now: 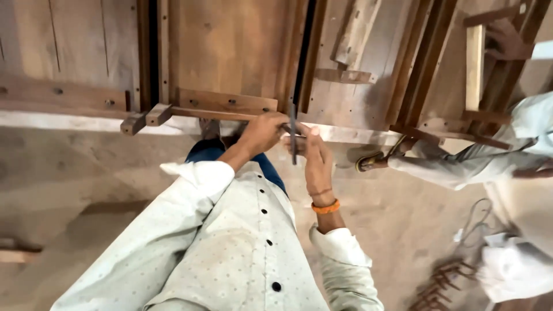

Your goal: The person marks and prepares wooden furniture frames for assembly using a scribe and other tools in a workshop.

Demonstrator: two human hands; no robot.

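Shirt: the person's own pale dotted shirt with dark buttons fills the near part of the view, and both sleeves reach forward.
Wristband: an orange band sits on the wrist of the hand at the right of the view.
Right hand: the right hand is stretched forward with its fingers nearly straight, and it lies against the thin dark tool; whether the fingers really close around the tool I cannot tell.
Left hand: the left hand is closed in a narrow grip on the end of the wooden slat, just beside the tool.
Tool: it is a slim dark blade or bar that stands upright between the two hands; its upper end goes into the dark gap between two panels.
Slat: it goes from the left hand toward the left, along the lower edge of the wooden frame, and it ends at two small wooden blocks.
Floor: a dusty concrete floor lies under everything.
Other person: at the right a second person in pale clothes works; one hand of this person holds a light wooden piece on the far frame parts.
Far: brown wooden panels with screw holes stand behind.
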